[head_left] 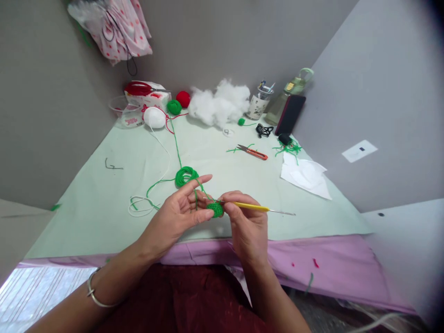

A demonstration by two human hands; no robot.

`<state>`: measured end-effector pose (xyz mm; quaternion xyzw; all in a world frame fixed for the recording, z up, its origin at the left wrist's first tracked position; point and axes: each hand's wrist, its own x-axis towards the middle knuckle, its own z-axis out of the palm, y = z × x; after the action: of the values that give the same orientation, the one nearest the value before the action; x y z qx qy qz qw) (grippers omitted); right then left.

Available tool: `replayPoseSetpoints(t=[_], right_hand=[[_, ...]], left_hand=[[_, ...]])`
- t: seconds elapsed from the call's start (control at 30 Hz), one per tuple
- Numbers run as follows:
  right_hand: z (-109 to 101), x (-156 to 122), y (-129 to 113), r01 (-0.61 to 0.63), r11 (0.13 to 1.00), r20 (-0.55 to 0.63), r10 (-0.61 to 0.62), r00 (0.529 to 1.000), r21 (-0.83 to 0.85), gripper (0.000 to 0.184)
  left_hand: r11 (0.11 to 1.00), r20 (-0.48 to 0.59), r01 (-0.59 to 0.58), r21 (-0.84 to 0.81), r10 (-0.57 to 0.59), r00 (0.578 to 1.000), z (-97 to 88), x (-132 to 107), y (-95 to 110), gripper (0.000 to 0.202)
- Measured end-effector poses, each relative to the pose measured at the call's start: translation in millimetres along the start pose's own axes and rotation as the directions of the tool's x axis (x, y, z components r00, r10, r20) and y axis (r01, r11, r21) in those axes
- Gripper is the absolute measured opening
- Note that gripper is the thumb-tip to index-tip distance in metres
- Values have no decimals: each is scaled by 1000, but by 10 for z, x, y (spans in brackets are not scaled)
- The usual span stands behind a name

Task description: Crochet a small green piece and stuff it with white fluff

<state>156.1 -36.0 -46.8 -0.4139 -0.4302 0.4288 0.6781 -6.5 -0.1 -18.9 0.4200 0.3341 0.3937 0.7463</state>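
My left hand [180, 208] pinches a small green crocheted piece [216, 209] between thumb and fingers, with the green yarn strand running over its raised index finger. My right hand [244, 217] is closed around a yellow-handled crochet hook [258, 207], whose tip is at the green piece and whose metal end points right. The yarn leads back to a loose green coil [185, 175] on the pale green table cover [104, 194] just beyond my hands.
At the back stand a white yarn ball [154, 117], green ball [174, 107], red ball [183, 98], white stuffing [220, 104], a pen cup [258, 102] and a bottle [291, 92]. Orange snips [255, 152] and white paper [305, 175] lie right. A loose white strand [140, 206] lies left.
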Motion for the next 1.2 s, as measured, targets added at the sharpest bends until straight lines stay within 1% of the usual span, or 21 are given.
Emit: replayPoseSetpoints(t=[0.27,0.37,0.6,0.73,0.9,1.2], right_hand=[[12,23,5,-78,993,-7,79,997,90,7],[16,24,-4,-88,989,-2,89,996,118,6],[17,35,-17,-86,989,-10,88,996,124,5],[14,26,-11,-81,988,0,81,997,133,5],[19,10,-4,-102,985,3,103,995,136,7],[-2,32,-1,-158,976,42,153,987,150,8]], left_hand=[[1000,59,4,9,-4,998,-14,-2,19,76],[1000,56,2,23,-3,998,-10,-12,19,76],[998,26,-11,65,10,1000,0,-29,16,75],[996,39,-17,85,14,999,-3,-34,9,74],[992,58,-17,124,10,998,-22,-38,4,74],[997,49,-14,79,10,999,-36,-32,-24,71]])
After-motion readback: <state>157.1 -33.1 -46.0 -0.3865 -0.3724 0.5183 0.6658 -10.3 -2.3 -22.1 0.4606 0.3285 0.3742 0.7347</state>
